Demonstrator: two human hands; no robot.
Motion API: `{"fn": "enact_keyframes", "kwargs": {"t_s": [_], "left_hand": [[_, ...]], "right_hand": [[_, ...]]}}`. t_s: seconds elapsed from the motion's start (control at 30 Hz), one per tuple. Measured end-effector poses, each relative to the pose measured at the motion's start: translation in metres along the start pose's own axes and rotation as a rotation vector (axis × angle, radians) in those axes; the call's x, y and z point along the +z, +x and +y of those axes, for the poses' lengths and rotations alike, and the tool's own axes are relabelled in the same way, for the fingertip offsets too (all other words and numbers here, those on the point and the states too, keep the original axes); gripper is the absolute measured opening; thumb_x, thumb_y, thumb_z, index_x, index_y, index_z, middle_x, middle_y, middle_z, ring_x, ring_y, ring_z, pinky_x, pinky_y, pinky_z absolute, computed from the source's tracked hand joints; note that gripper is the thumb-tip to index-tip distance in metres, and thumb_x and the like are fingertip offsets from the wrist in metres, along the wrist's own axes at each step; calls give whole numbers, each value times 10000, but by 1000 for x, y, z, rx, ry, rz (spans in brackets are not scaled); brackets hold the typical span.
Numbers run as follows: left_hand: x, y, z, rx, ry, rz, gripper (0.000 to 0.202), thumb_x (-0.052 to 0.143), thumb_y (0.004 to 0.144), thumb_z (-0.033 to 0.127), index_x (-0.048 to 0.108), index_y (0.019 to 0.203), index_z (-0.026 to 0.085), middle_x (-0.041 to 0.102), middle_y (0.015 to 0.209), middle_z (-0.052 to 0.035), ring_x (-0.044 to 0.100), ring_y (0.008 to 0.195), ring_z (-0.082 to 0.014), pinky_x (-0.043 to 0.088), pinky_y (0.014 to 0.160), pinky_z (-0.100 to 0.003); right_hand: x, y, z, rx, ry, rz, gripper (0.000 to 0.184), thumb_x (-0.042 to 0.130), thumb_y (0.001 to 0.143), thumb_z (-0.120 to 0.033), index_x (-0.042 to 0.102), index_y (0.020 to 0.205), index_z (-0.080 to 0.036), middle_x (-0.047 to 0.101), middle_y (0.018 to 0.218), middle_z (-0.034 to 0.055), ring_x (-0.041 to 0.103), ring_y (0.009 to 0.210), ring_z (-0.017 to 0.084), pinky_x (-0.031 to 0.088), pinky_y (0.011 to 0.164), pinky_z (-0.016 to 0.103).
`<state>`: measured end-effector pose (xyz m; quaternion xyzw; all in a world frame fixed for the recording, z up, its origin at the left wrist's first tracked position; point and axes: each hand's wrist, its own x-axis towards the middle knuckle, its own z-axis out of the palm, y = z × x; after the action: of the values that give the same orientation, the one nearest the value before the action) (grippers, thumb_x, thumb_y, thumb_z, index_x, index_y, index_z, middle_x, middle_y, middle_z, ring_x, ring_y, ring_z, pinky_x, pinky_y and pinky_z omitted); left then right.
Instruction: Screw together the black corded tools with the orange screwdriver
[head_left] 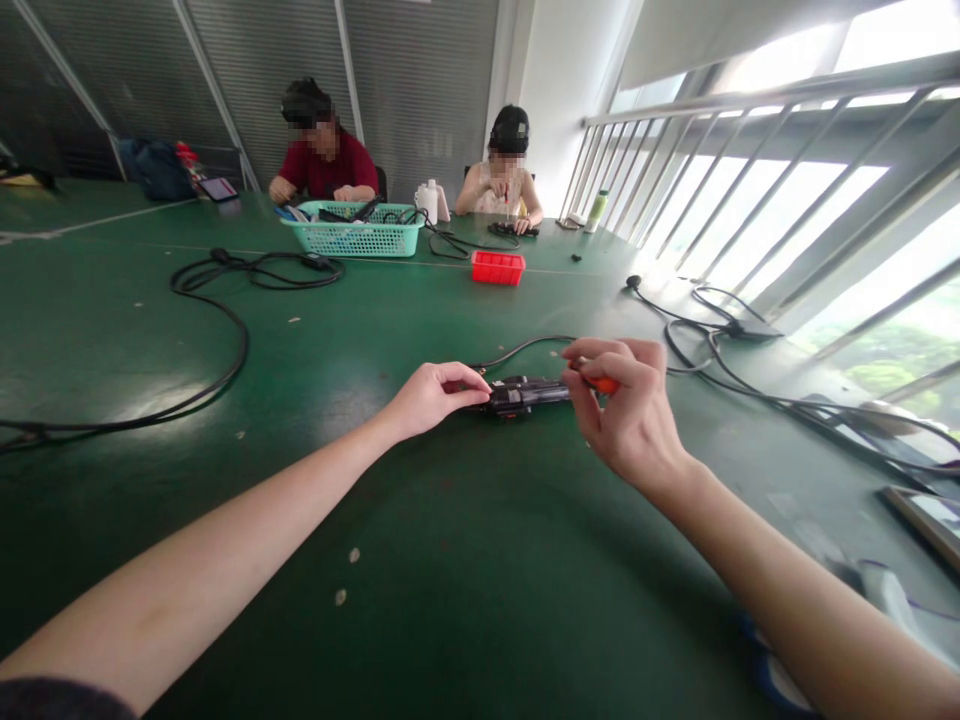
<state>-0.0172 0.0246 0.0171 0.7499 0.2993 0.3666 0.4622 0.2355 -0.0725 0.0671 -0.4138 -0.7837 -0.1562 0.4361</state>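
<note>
A long black corded device (517,396) lies on the green table in front of me, its kind not clear. My left hand (439,398) pinches its left end between thumb and fingers. Over the right end, my right hand (626,400) is closed around what looks like an orange-handled screwdriver (602,384); its tip is hidden. Part of the device's right end is covered by that hand. A thin black cord (529,345) curves behind the device, passing between my hands.
A teal basket (360,240) holding dark items and a red bin (498,268) stand farther back. Black cables lie left (240,330) and right (705,345). Two people sit across the table (420,320). A metal railing (720,120) runs along the right, with a tablet-like object (926,520) nearby.
</note>
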Motion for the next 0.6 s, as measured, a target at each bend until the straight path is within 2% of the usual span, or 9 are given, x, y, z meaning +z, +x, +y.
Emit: {"fn": "enact_keyframes", "kwargs": {"t_s": [0.07,0.13,0.27,0.4,0.6], "left_hand": [[1,0,0,28,16,-5,238,856,802,405,825,899,189,773,988,-60,720,928,-206,566,913,-348],[1,-1,0,50,17,-10,233,866,788,402,830,883,192,768,978,-61,719,913,-205,565,895,-341],[-1,1,-2,1,-44,-24,268,878,767,414,835,902,186,795,933,-60,736,899,-217,568,907,-350],[-6,3,-4,-75,-79,-48,323,893,736,442,839,923,184,812,914,-63,753,902,-237,575,927,-374],[-9,3,-5,-59,-92,-81,325,908,714,426,831,896,167,810,919,-77,754,874,-228,578,899,-365]], "right_hand": [[1,-2,-4,78,102,-26,152,632,971,-249,486,1007,-273,707,1004,70,632,872,239,539,800,454],[2,-4,-9,119,222,-76,141,647,974,-281,506,972,-269,696,950,59,655,800,207,561,727,400],[8,-9,-14,74,378,-71,177,667,965,-239,495,957,-274,707,1023,53,704,865,185,588,713,337],[12,-11,-15,75,415,-18,197,661,965,-228,475,995,-283,712,1003,53,714,870,199,601,716,357],[18,-14,-15,19,449,-6,289,646,963,-174,427,1109,-293,695,1043,57,720,940,206,612,753,376]]}}
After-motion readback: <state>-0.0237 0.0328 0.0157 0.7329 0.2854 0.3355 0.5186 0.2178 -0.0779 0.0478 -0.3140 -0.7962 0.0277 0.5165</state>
